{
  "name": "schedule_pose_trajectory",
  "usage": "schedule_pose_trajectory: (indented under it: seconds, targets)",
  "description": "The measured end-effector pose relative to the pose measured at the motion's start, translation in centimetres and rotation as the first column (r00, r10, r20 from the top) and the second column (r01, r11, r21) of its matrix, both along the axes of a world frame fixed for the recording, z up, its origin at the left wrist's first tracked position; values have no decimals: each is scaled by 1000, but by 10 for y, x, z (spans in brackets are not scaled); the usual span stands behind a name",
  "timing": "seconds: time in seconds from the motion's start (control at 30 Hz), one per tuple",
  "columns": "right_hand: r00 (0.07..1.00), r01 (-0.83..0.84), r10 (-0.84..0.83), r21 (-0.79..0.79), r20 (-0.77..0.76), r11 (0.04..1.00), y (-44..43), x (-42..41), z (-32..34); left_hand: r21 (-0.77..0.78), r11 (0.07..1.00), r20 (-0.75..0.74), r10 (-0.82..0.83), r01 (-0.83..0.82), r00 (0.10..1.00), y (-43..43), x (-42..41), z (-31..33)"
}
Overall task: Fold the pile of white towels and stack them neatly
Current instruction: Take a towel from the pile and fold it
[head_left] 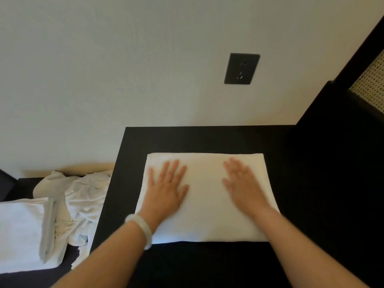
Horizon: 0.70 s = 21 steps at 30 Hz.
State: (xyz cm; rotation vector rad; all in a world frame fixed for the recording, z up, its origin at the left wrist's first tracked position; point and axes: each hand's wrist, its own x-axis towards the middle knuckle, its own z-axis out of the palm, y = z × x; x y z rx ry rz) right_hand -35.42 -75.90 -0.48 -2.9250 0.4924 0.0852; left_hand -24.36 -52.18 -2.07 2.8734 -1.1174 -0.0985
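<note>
A folded white towel (204,208) lies flat on the black table (301,183). My left hand (166,188) presses palm-down on its left half, fingers straight and spread; a pale bangle sits on that wrist. On the towel's right half my right hand (243,183) lies flat too, fingers straight. To the left, on a lower dark surface, lies a crumpled heap of white towels (83,200). In front of that heap is a neat stack of folded white towels (22,233).
A pale wall rises right behind the table, with a dark power socket (241,68) on it. Dark furniture with a woven cane panel (372,86) stands at the right. The table's left edge drops to the lower surface holding the towels.
</note>
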Motion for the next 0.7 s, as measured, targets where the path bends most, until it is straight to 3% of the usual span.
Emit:
schedule_pose_trajectory:
  seconds: [0.1, 0.17, 0.23, 0.3, 0.37, 0.43, 0.5, 0.6, 0.7]
  targets:
    - [927, 373, -371, 22, -58, 928, -54, -14, 7, 62, 963, -98, 268, -263, 958, 32, 37, 9]
    - [872, 479, -480, -29, -97, 877, -61, -12, 17, 73, 926, -74, 374, -369, 924, 32, 43, 23]
    - [933, 359, -356, -137, 41, 923, -38, 0, 24, -1, 961, 88, 275, -276, 958, 11, 35, 35]
    - [983, 115, -102, -78, 155, 990, -1, 17, 33, -91, 995, 132, 50, -38, 990, -17, 24, 40]
    - [988, -123, 123, -1, 92, 992, 26, 26, 26, -80, 980, 29, -180, 182, 983, -30, 17, 34]
    - [989, -143, 143, 13, -33, 990, 19, 25, 12, -28, 978, -77, -206, 205, 975, -20, 24, 23]
    - [997, 67, -68, -9, -45, 998, -14, 17, 5, -68, 997, -34, -49, 46, 998, 3, 40, 13]
    - [887, 457, -448, 79, -117, 886, -59, -7, 9, -27, 941, -206, 325, -338, 923, 38, 57, 12]
    - [817, 575, -565, 235, -114, 784, -70, -25, 20, -78, 898, -262, 401, -433, 878, 50, 42, 27]
